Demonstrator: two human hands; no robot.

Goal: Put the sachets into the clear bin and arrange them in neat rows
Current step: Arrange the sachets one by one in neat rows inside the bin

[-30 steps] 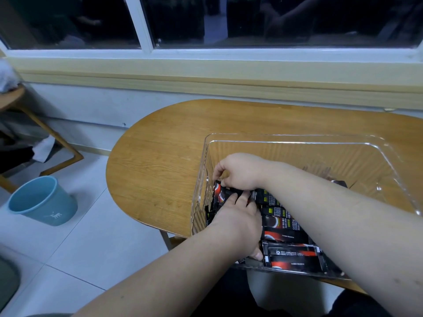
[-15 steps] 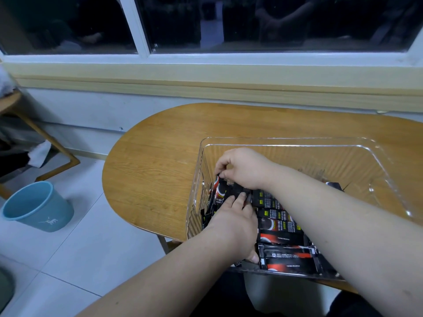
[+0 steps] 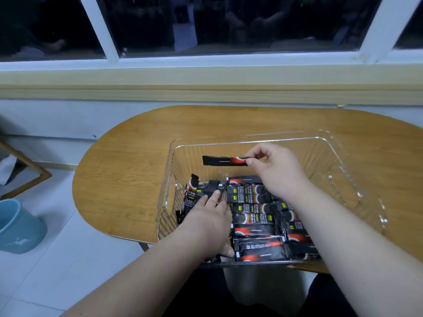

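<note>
Glossy bin (image 3: 251,139) (clear plastic), wood table (image 3: 128,170)

The left hand (image 3: 206,223) hides some sachets (image 3: 254,219) (their print is unreadable).

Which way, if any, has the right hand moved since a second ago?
Yes. Against the bin, the right hand has lifted off the rows and gone toward its far side, pinching one sachet clear of the left hand.

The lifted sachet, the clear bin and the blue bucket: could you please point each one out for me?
lifted sachet (image 3: 223,160): head view, middle of the black strip.
clear bin (image 3: 251,141): head view, far rim.
blue bucket (image 3: 20,232): head view, outer side wall.
</note>
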